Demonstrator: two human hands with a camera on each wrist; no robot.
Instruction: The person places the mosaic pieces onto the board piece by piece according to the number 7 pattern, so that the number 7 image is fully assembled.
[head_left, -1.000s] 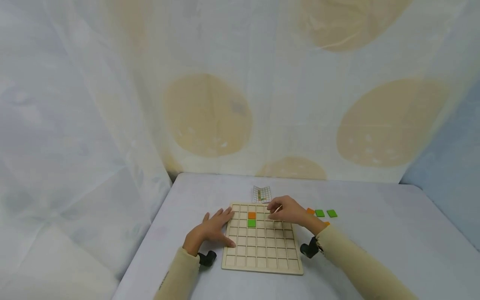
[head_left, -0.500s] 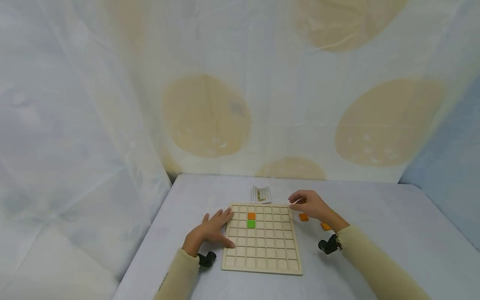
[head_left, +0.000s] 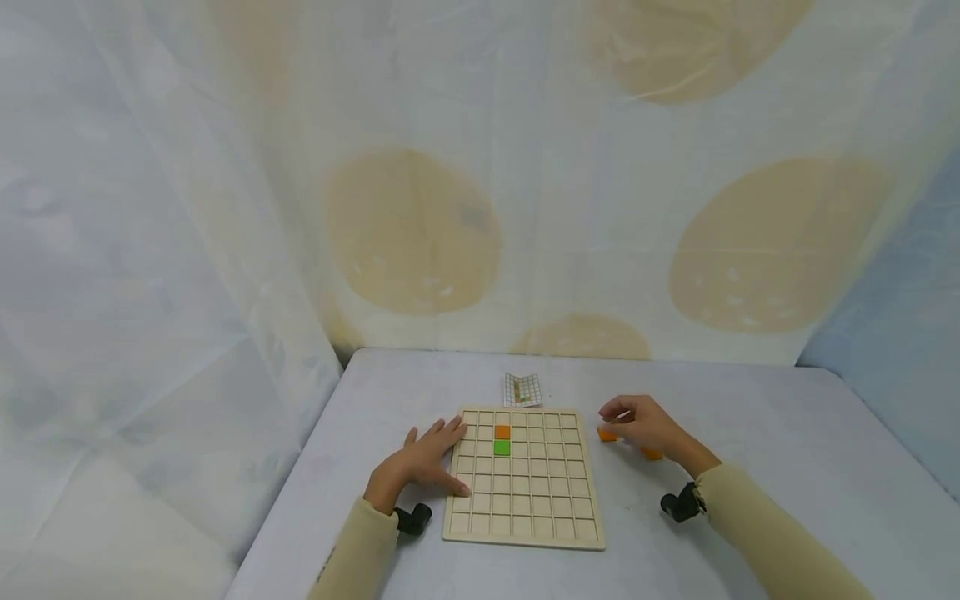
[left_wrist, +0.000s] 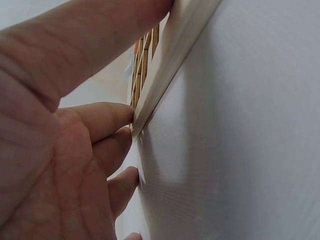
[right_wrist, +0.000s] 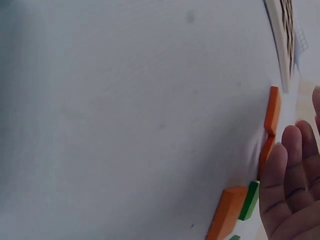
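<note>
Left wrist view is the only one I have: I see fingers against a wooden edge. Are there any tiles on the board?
Observer: Yes, the board has two: an orange tile with a green tile just below it.
Operator: Where is the right hand?
Observer: The right hand is off the board, over loose tiles on the table.
Operator: Does it hold one?
Observer: I cannot tell; the right wrist view shows its fingers near them.

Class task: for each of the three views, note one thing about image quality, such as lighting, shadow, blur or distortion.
Head view: even, soft light, faint shadows beside the wooden grid board; wide lens, so everything on the table looks small. Left wrist view: the left hand fills the near frame and looks soft. Right wrist view: the orange tiles are slightly smeared, and the right hand is cropped at the edge.
</note>
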